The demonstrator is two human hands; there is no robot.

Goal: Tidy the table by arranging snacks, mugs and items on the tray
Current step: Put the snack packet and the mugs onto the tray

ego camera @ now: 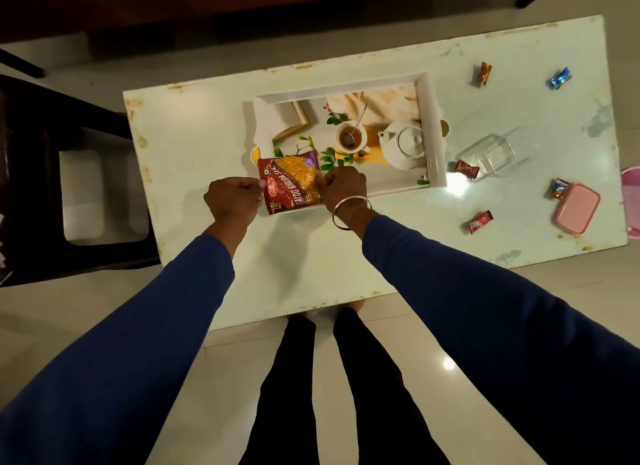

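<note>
While you hold the snack packet (290, 184) by its two side edges, the head view lists as follows. Left hand (233, 200): fingers curled, pinching the packet's left edge. Right hand (343, 187): likewise curled on the right edge, bangle at the wrist. Packet: stretched between both hands, lying over the near-left corner of the tray (433, 132), partly across its rim. The cup and teapot appear to be printed on the tray floor. Still loose on the table (194, 145): wrapped sweets (483, 73), a clear container (491, 156), a pink box (576, 208), all well right of the tray. Risk: released now, the packet may rest on the rim and slide off; the light foil could also slip from so narrow a pinch.
</note>
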